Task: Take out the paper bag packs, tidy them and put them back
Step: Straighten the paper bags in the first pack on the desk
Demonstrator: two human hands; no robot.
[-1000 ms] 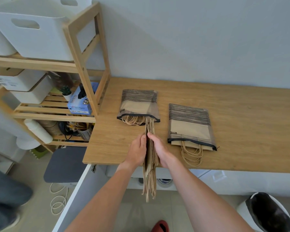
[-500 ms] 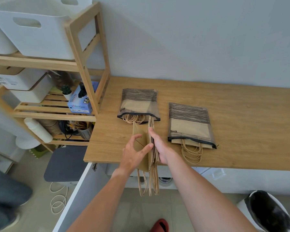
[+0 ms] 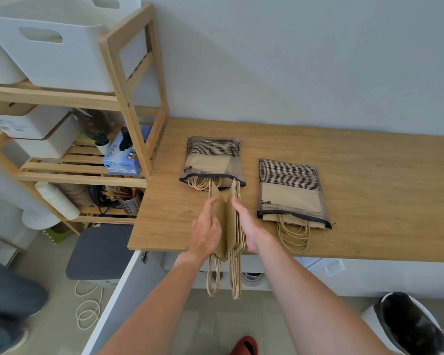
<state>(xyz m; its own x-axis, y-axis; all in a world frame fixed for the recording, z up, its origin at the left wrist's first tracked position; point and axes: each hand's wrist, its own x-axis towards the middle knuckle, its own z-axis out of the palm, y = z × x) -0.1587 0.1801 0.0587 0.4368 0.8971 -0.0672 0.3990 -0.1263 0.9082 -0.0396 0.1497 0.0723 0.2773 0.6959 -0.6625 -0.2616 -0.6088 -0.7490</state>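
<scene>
Bags (image 3: 228, 226) stand on edge, centre frame, at front of surface (image 3: 369, 175); handles hang off edge. Left hand (image 3: 207, 231) and right hand (image 3: 250, 226) flank stack, fingers (image 3: 239, 206) straight, pressing sides, likely squaring it. Left pack (image 3: 213, 160) and right pack (image 3: 290, 190) lie behind.

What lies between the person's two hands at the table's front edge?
A bunch of loose paper bags standing on edge on the table, left hand and right hand pressing its sides; head view.

Matt brown paper bags (image 3: 228, 221), smooth wood-grain tabletop (image 3: 369, 175), light wooden shelf (image 3: 128, 80), white plastic bins (image 3: 62, 47)
</scene>
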